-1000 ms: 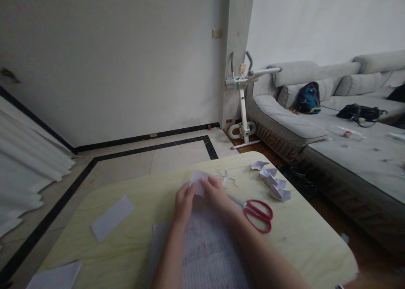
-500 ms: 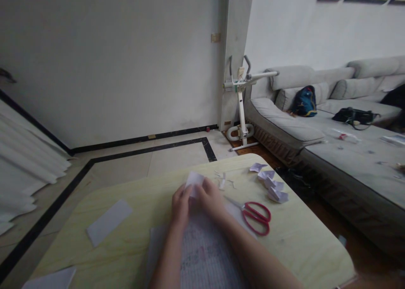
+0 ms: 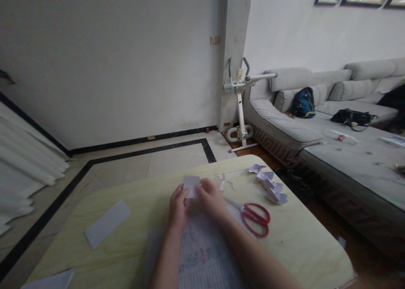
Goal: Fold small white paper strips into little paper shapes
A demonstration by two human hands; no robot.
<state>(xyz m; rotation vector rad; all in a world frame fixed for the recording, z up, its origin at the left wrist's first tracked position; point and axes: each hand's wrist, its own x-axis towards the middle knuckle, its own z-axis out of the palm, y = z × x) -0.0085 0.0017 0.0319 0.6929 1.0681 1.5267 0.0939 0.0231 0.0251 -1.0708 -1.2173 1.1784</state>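
Note:
A small white piece of paper (image 3: 191,186) is held up between my two hands, above the far part of the table. My left hand (image 3: 179,204) pinches its left edge with the thumb on the near face. On the other side, my right hand (image 3: 211,196) grips the right edge, fingers closed. Beneath my forearms lies a lined sheet with writing (image 3: 205,255). Scissors with red handles (image 3: 255,219) rest just right of my right wrist, their blades pointing at it. Thin paper scraps (image 3: 222,182) lie beyond my right hand.
Several folded paper pieces (image 3: 268,183) sit along the table's far right. A white paper strip (image 3: 107,223) lies on the left, and more paper (image 3: 50,279) at the near left corner. Past the table (image 3: 303,242) stand a grey sofa (image 3: 284,128) and a white exercise machine (image 3: 242,112).
The small paper has turned from a slant to nearly upright and square to me, showing more of its face. My hands have shifted slightly; both still hold it.

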